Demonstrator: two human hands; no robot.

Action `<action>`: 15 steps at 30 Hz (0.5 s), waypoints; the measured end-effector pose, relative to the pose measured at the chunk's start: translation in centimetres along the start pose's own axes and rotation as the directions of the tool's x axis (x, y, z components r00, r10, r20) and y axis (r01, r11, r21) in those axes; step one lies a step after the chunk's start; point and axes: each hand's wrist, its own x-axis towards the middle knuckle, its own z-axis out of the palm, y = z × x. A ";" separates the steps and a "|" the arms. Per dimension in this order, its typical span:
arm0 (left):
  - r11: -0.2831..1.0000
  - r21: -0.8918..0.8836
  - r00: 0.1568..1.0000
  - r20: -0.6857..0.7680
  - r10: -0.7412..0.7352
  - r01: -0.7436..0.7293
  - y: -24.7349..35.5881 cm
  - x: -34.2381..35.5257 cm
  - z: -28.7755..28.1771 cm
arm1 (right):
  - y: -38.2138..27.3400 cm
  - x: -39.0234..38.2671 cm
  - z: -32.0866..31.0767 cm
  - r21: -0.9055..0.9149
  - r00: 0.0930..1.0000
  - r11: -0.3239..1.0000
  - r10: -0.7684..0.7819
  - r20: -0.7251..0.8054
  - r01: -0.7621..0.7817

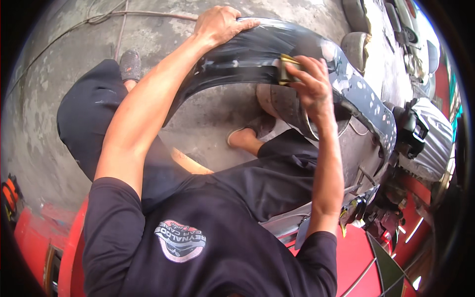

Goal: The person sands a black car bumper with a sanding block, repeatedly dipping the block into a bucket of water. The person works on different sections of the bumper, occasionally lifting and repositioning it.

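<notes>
Risks, by judgement: uneven scuffing or gouging of curved panel (pixel 230 55), from uneven finger pressure or a tipped edge on folded pad (pixel 285 71); rocking or slipping of panel, from slack bracing by left hand (pixel 220 25); snagging, from thin hose or cable (pixel 153 13) lying across concrete floor (pixel 198 111) toward left hand. Left hand: partly curled over far rim, tightness of grip impossible to tell. Right hand (pixel 309 81): half closed, fingers bent around pad, set against panel face. Panel: lies in front of torso, arches from left forearm round to far right, well above floor at mid-span. Resembles a car bumper cover; shows dark grey to black, sheen and whitish streaks along upper face, smooth darker inner band, many pale patches and specks toward right end. Underside support: mostly hidden, impossible to confirm.
</notes>
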 end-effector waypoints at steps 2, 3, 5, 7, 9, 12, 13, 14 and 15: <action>1.000 0.009 1.000 0.007 -0.009 0.009 0.4 0.5 -0.2 | -2.9 1.7 2.6 0.067 0.999 0.996 -0.052 -0.013 0.053; 1.000 0.017 1.000 0.011 -0.021 0.021 0.3 0.4 -0.4 | -4.0 2.7 3.2 0.096 0.996 0.991 -0.094 -0.001 0.093; 1.000 0.014 1.000 0.015 0.002 -0.002 0.4 0.6 -0.6 | -3.9 3.4 2.3 0.094 0.991 0.987 -0.132 0.038 0.128; 0.999 0.049 0.998 0.056 -0.007 0.004 0.0 0.7 -1.3 | -2.9 2.7 0.7 0.072 0.992 0.992 -0.111 0.066 0.107; 0.999 0.051 1.000 0.023 -0.001 0.000 0.1 0.4 -0.6 | -0.8 1.1 -1.4 -0.002 0.997 1.000 -0.027 0.068 0.028; 0.997 0.065 0.999 0.024 -0.034 0.032 0.1 0.5 0.0 | -2.6 1.1 2.0 0.023 0.997 0.997 -0.070 -0.019 0.070; 0.999 0.039 0.998 0.049 -0.039 0.037 0.5 0.3 -0.1 | -3.8 1.8 3.6 0.091 0.995 0.991 -0.097 -0.033 0.099; 0.999 0.013 0.997 0.066 -0.039 0.038 1.0 0.5 -0.7 | -4.9 2.8 4.4 0.089 0.988 0.984 -0.153 0.017 0.151; 0.999 -0.008 0.995 0.084 -0.053 0.054 0.7 0.3 -1.1 | -5.8 3.3 4.8 0.077 0.984 0.984 -0.168 0.060 0.163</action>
